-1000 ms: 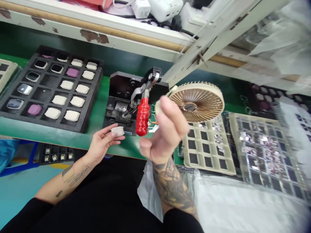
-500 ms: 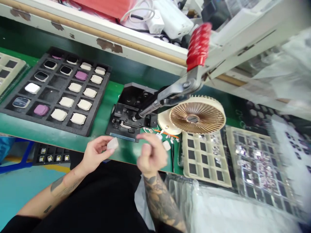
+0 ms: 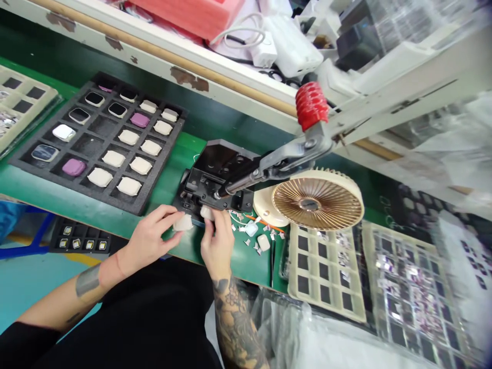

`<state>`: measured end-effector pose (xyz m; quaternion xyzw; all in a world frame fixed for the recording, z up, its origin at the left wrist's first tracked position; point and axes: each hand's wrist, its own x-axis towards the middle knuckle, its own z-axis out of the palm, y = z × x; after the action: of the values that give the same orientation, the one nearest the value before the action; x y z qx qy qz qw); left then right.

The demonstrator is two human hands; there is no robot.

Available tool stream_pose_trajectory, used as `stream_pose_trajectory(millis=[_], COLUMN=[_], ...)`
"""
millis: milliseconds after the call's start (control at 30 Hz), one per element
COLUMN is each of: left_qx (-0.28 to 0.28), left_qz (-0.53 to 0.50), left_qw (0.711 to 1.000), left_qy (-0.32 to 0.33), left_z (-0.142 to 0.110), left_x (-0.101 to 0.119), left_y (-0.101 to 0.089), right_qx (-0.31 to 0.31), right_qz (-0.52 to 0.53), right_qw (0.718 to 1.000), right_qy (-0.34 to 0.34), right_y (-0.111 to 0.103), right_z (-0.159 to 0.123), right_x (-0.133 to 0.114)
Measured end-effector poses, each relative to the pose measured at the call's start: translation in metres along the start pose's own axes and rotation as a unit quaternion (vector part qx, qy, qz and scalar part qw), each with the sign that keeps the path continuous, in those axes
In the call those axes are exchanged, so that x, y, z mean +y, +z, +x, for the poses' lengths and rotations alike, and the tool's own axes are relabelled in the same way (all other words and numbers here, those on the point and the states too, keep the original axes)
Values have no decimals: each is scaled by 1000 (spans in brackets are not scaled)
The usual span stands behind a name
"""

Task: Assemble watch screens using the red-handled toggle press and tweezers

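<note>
My left hand pinches a whitish rounded-square piece, like a small watch case, between thumb and fingers just in front of the press. My right hand reaches to the front of the black lever press, its thumb and fingers closed on a similar pale piece at the press's front edge. Part of that piece is hidden by the fingers. From the press, a metal lever with a red-wrapped grip slants up to the right; neither hand touches it.
A black foam tray at left holds cream, purple and dark-faced watch-like pieces. Right of the press stand a cream fan, scattered small parts, a loose pale piece, tweezers and beige compartment trays. A cluttered shelf runs above.
My right hand has moved left from beside the press to its front and closed on a pale piece there. My left hand still holds its piece. The view has shifted slightly.
</note>
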<state>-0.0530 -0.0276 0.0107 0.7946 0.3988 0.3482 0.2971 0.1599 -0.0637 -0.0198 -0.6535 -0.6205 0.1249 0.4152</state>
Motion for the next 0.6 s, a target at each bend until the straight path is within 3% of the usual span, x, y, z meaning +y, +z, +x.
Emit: stream_pose_trajectory(millis=[133, 233, 333, 433, 533, 600], left_qx=[-60, -109, -145, -151, -128, -82], left_qz=[180, 215, 206, 149, -43, -178], left_qw=[981, 970, 968, 977, 991, 981], left_qy=[42, 38, 12, 2, 13, -5], left_z=[32, 56, 67, 62, 45, 34], left_x=[-3, -4, -3, 2, 18, 31], left_y=[24, 41, 44, 33, 18, 11], right_qx=[28, 36, 38, 50, 73, 73], right_qz=[20, 10, -2, -13, -19, -22], right_qw=[999, 999, 999, 999, 995, 987], right_qy=[16, 23, 23, -3, -72, -145], right_y=[-22, -31, -37, -36, -26, -21], right_z=[-34, -46, -50, -49, -41, -29], right_x=[-5, -3, -1, -1, -7, -14])
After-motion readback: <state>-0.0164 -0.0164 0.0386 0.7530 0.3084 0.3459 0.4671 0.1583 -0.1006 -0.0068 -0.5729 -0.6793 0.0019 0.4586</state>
